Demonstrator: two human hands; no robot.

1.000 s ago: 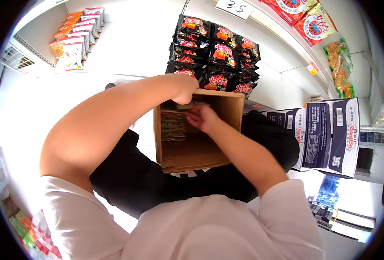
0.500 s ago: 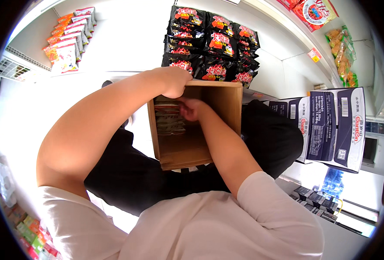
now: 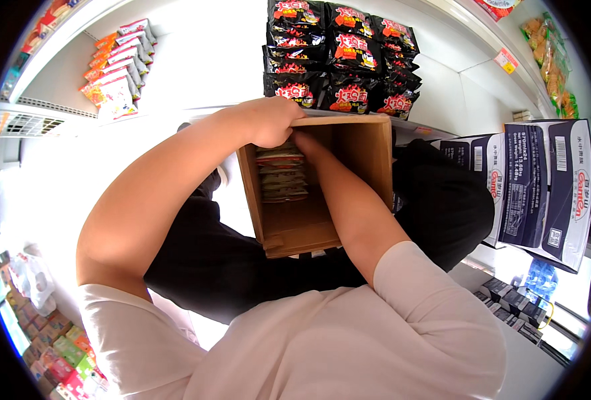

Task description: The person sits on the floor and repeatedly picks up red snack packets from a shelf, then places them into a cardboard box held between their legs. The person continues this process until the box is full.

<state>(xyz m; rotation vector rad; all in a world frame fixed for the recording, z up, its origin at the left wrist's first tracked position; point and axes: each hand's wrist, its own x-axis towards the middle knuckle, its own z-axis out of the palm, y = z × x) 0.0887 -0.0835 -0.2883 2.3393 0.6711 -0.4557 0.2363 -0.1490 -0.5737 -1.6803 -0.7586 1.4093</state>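
Between my knees stands a deep cardboard box (image 3: 369, 160), its opening tilted toward me. My left hand (image 3: 277, 123) is closed on the box's far rim, near its left corner. Inside, against the left wall, lies a stack of flat packets (image 3: 283, 177), their edges facing up at me. My right hand (image 3: 303, 141) reaches into the box by the far end of that stack, just under my left hand. Its fingers are hidden by the rim and the left hand, so whether they hold a packet does not show.
Beyond the box, black instant noodle packs (image 3: 349, 53) stand in rows on a white shelf. Orange and white snack packs (image 3: 122, 70) line the shelf at the left. Dark blue and white cartons (image 3: 542, 187) are stacked at the right, close to my knee.
My right hand has moved deeper toward the far end of the box, and its fingers have gone out of sight. My left hand keeps its hold on the rim. The whole view has shifted slightly.
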